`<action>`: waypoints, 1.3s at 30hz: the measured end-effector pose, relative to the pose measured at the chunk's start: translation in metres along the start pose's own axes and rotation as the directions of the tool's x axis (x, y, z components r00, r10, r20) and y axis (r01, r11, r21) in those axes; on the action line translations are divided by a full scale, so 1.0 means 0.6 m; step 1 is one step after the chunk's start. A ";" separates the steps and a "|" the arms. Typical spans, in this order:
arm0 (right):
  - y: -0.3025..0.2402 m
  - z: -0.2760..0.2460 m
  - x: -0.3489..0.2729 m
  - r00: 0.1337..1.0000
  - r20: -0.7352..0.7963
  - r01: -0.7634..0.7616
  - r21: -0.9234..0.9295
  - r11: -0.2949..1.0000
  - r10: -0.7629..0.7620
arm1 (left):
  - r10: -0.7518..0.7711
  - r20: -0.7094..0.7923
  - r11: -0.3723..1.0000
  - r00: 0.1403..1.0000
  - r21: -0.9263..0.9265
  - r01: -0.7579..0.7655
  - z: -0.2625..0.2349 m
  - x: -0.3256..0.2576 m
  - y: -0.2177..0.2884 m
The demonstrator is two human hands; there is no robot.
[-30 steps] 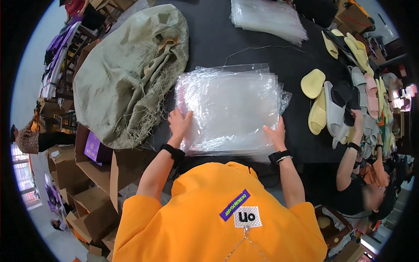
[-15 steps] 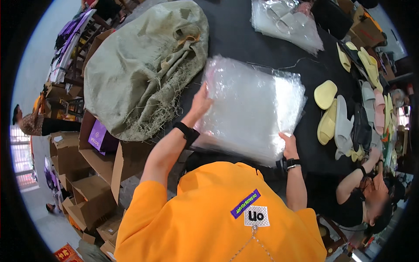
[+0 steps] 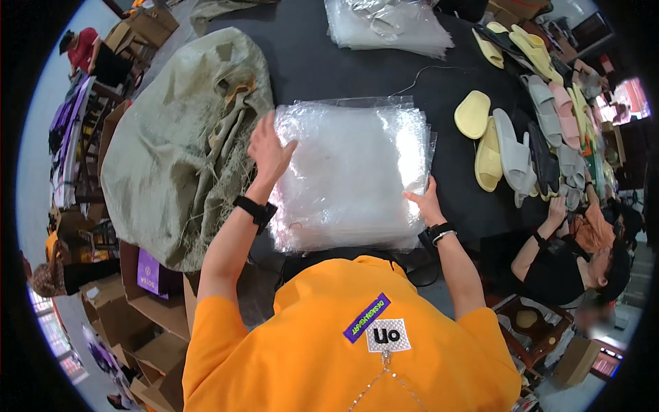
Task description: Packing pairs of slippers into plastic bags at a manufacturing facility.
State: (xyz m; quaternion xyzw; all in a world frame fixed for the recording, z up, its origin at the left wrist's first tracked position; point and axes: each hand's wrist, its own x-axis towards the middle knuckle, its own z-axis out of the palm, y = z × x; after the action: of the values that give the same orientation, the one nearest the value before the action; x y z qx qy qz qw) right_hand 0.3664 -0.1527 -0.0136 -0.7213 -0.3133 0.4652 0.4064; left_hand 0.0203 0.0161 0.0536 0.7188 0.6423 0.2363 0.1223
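Note:
A stack of clear plastic bags [image 3: 343, 172] lies on the black table in front of me, its layers not quite even at the right edge. My left hand [image 3: 272, 152] is at the left side of the stack, fingers spread and slightly blurred, with the thumb over the bags' edge. At the lower right edge rests my right hand [image 3: 427, 204], thumb and forefinger apart, the thumb touching the top bags. Its other fingers are partly hidden. Left of the stack, close to my left hand, lies a bulky grey-green woven sack [image 3: 171, 144] with frayed edges.
More clear bags [image 3: 388, 34] lie at the table's far side. Yellow slippers [image 3: 473, 115], grey slippers [image 3: 508, 147] and other pairs line the right side. A co-worker [image 3: 549, 268] sits at the right. Open cardboard boxes [image 3: 123, 316] stand at the left. The black table [image 3: 309, 69] extends beyond the stack.
The bag stack has turned straighter and come down flat on the table. My left hand has loosened from its edge and spread its fingers. The right hand's thumb and forefinger have parted.

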 end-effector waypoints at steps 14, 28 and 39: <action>-0.006 -0.067 -0.026 0.973 -0.140 -0.167 0.137 0.976 0.186 | 0.241 0.642 0.938 0.728 0.040 -0.345 0.199 0.206 0.159; -0.031 -0.045 0.023 0.993 -0.011 -0.121 -0.125 0.985 0.121 | 0.477 0.791 0.815 0.383 -0.235 -0.530 0.221 0.152 0.164; -0.045 0.042 -0.102 0.825 0.362 0.530 -0.764 0.368 -0.435 | 0.551 0.639 0.730 0.536 -0.057 -0.682 0.210 0.102 0.142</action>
State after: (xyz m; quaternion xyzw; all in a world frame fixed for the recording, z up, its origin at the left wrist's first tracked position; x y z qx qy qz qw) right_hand 0.3183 -0.1830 0.0295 -0.6762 -0.7128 0.1505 0.1092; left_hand 0.1601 0.0800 -0.0024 0.9425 0.2885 -0.0499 0.1609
